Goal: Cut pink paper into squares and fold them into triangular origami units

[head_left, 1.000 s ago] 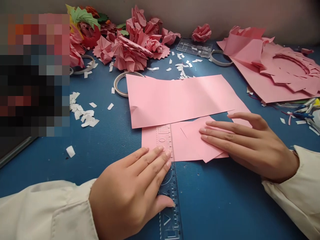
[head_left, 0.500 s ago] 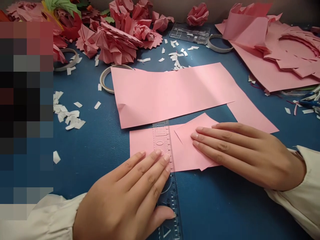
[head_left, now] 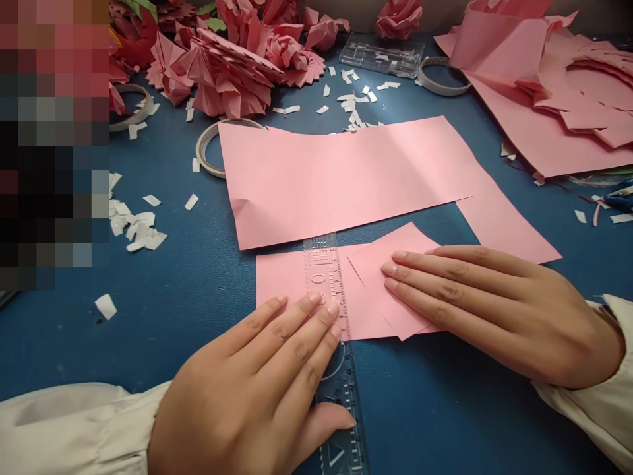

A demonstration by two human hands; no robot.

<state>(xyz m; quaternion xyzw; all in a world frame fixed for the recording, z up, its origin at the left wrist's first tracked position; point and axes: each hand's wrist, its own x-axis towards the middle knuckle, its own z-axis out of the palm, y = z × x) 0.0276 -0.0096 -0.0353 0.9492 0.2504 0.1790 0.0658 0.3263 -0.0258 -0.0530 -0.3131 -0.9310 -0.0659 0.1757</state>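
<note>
My left hand (head_left: 262,382) lies flat with its fingers stretched out, pressing a clear plastic ruler (head_left: 346,402) across a pink paper strip (head_left: 279,274). The ruler's upper end reaches the lower edge of a larger pink sheet (head_left: 336,185). To the right, my right hand (head_left: 494,303) rests with its fingers extended on a smaller pink piece (head_left: 386,277), which overlaps the strip at an angle. Thin dark lines show on the pink paper between my hands. Part of the small piece is hidden under my right fingers.
Pink paper flowers (head_left: 232,66), tape rolls (head_left: 208,155) (head_left: 442,78), and a clear plastic case (head_left: 380,56) lie at the back. White scraps (head_left: 143,231) are scattered at left and top. Stacked pink sheets (head_left: 524,138) sit at the upper right, near blue-handled scissors (head_left: 620,198).
The view has shifted slightly. My right hand has moved a little to the right and the small pink piece appears turned slightly. My left hand stays on the ruler.
</note>
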